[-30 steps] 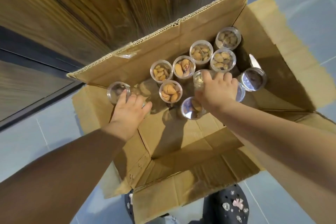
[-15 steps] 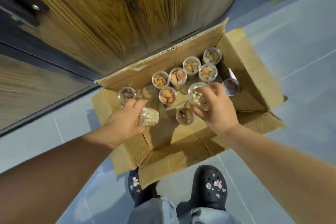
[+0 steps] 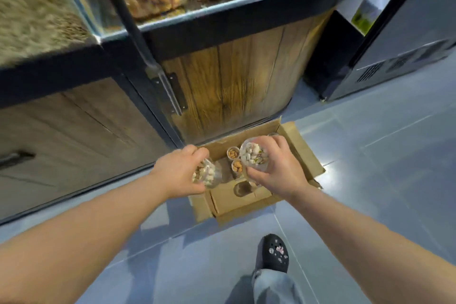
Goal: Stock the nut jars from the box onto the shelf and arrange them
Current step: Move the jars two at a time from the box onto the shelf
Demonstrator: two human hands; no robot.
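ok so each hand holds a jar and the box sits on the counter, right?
No: the box sits on the floor, at the foot of the cabinet, as the head view shows. The left hand does hold a jar, and the right hand another.

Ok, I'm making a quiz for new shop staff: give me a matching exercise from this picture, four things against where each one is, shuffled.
Things:
1 pale-nut jars
2 almond jar
3 cardboard box
4 black shoe

Places:
A on the tiles, nearer the camera than the box
B one gripped in the left hand, one in the right hand
C open, at the wooden cabinet's foot
D standing inside the box

Pairs: 1-B, 2-D, 3-C, 4-A
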